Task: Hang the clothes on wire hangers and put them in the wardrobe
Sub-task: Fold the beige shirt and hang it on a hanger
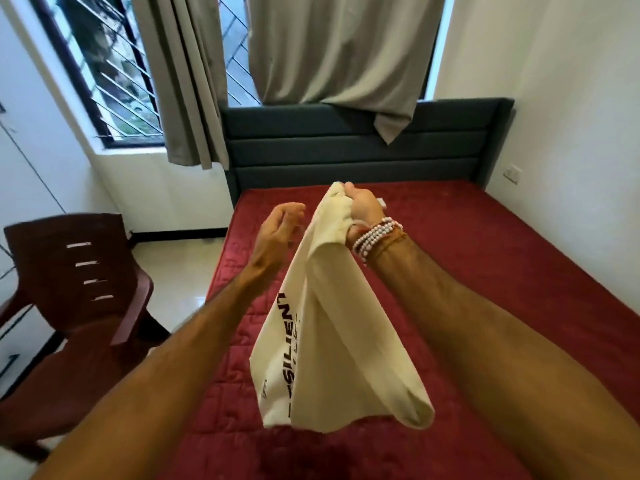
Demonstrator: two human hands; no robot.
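Note:
A cream T-shirt with black lettering hangs in the air above the red mattress. My right hand, with bead bracelets on the wrist, grips the shirt's top edge in a fist. My left hand is raised just left of the shirt, fingers loosely curled, holding nothing and apart from the cloth. No wire hanger shows in this view, and no open wardrobe interior is visible.
A dark brown plastic chair stands at the left of the bed. A dark padded headboard is behind the mattress, under grey curtains and a barred window. White cabinet doors line the left edge.

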